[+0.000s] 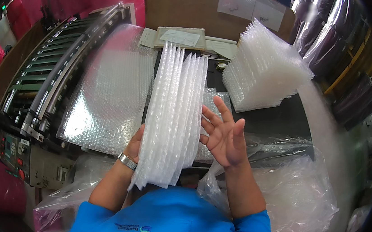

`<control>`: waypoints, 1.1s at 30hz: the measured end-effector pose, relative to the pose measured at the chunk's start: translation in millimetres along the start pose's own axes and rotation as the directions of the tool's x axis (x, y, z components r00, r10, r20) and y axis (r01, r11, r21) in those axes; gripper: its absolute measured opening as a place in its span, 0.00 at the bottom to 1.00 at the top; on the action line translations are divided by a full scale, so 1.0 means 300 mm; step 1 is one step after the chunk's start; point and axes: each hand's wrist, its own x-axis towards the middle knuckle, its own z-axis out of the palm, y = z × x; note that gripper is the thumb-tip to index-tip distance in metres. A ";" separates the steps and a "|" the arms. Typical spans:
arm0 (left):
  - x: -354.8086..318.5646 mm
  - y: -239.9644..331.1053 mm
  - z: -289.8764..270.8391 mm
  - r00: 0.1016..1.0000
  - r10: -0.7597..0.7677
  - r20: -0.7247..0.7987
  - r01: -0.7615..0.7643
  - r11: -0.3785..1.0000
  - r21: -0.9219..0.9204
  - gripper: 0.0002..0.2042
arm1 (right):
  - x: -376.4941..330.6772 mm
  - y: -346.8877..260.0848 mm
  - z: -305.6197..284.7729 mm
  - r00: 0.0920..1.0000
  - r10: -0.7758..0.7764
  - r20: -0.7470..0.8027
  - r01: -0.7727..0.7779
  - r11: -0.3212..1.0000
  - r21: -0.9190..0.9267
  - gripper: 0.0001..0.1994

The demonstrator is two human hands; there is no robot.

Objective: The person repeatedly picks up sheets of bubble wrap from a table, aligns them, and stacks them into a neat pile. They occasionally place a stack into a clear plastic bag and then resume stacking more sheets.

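A bundle of clear bubble wrap sheets stands on edge in front of me, its layers fanned into several upright ridges. My left hand, with a metal watch at the wrist, grips the bundle's lower left side; its fingers are partly hidden behind the wrap. On the other side, my right hand is open with the fingers spread and the palm showing. Its fingertips are close to the bundle's right face; whether they touch it I cannot tell. Small flat bubble wrap pieces lie behind that hand.
Large bubble wrap sheets lie at the left, beside a roller machine with a control panel. A tall bubble wrap stack stands at the back right. Loose clear plastic covers the near right. A brown board closes the back.
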 end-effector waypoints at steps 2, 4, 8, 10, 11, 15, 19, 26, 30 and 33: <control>-0.011 -0.019 0.031 0.997 -0.004 -0.079 -0.005 0.993 -0.117 0.38 | 0.008 0.005 0.004 1.000 -0.015 0.002 0.015 0.999 0.048 0.43; -0.010 -0.022 0.033 0.993 -0.004 -0.121 -0.016 0.986 -0.166 0.38 | 0.011 0.010 0.005 1.000 -0.030 0.004 0.029 0.997 0.077 0.41; -0.004 -0.028 -0.001 0.994 0.022 -0.112 -0.036 0.991 -0.131 0.38 | 0.006 0.011 0.002 0.999 -0.039 0.007 0.038 0.994 0.102 0.38; -0.001 -0.036 -0.012 0.994 0.046 -0.098 -0.056 0.994 -0.098 0.38 | 0.000 0.009 0.000 0.999 -0.037 -0.011 0.038 0.994 0.101 0.37; 0.001 -0.041 -0.017 0.994 0.061 -0.094 -0.069 0.994 -0.081 0.37 | -0.004 0.011 -0.001 0.998 -0.045 -0.040 0.047 0.998 0.043 0.36; 0.005 -0.056 -0.010 0.988 0.141 -0.068 -0.141 0.990 -0.007 0.38 | -0.023 0.023 -0.007 0.989 -0.053 -0.138 0.042 0.996 -0.078 0.29; -0.011 -0.054 -0.040 0.983 0.184 -0.020 -0.182 0.981 0.073 0.38 | -0.026 0.023 0.017 0.961 -0.033 -0.276 0.005 0.995 -0.100 0.16; -0.059 -0.053 -0.062 0.933 0.342 -0.113 -0.316 0.928 0.199 0.37 | -0.015 0.035 -0.057 0.808 -0.420 -0.413 0.065 0.760 -0.646 0.14; -0.081 -0.033 -0.135 0.926 0.373 -0.057 -0.337 0.885 0.320 0.40 | -0.015 -0.068 -0.123 0.798 -0.404 -0.447 0.093 0.815 -0.572 0.15; -0.083 -0.028 -0.118 0.915 0.397 -0.070 -0.348 0.866 0.358 0.40 | -0.008 -0.056 -0.115 0.856 -0.325 -0.401 0.041 0.817 -0.575 0.13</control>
